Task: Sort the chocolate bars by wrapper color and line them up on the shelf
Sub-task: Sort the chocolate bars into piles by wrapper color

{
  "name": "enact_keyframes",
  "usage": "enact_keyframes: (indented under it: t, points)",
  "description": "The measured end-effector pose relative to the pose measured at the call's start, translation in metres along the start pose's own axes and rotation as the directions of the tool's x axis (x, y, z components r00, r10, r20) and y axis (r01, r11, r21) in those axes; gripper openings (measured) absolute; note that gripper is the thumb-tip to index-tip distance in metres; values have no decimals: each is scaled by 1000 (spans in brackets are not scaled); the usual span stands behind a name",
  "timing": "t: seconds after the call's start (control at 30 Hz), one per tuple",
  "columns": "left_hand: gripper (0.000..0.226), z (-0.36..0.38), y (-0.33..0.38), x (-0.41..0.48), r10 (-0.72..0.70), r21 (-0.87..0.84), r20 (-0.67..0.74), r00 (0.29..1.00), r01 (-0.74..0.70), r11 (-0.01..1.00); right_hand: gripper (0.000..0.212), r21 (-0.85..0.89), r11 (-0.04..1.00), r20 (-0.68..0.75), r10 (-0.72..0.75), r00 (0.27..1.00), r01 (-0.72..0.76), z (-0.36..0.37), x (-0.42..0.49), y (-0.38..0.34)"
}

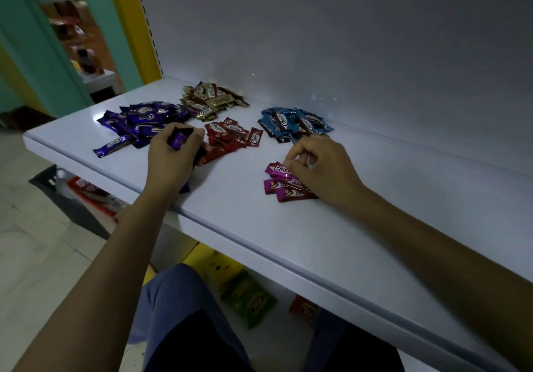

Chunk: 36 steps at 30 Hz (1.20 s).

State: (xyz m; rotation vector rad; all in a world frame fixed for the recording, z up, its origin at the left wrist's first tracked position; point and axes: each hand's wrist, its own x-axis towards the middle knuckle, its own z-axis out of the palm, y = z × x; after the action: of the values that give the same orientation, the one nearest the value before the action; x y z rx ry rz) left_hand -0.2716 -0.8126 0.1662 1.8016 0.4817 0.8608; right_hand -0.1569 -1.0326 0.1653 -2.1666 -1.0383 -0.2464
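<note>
L hand (173, 155) curls round a few purple bars (177, 140), over the red pile (233, 135). R hand (320, 166) pinches the top magenta bar (278, 169) of a small stack mid-shelf (259, 227). Purple pile (141, 120), gold pile (212, 100) & blue pile (294, 124) lie further back.

A plain grey-white back panel (346, 39) rises in dim light; a slotted yellow upright (129, 25) and teal pillar (43, 54) stand left, above pale floor tiles (34, 241).

"Choco" on red wrappers (233, 135)
</note>
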Motion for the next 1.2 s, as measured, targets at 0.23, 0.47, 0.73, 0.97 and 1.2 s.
enact_keyframes:
  t: [0.23,0.47,0.73,0.97,1.2]
  points:
    - [17,-6,-3,9,-179,-293,-107,978,141,946,8,82,988,96,-135,986,127,1,2,-26]
    - [20,-25,-8,18,-494,-866,16,869,259,428,23,243,937,270,-315,910,252,39,34,-91]
    - [35,-34,-12,19,-528,-944,172,831,293,153,26,205,944,384,-320,866,258,105,60,-133]
    - [57,-43,-21,26,-441,-912,384,811,407,-47,22,206,972,394,-187,900,112,117,100,-129]
    - [45,-39,-26,29,-479,-922,370,796,378,-85,25,218,972,523,-42,851,-86,110,131,-128]
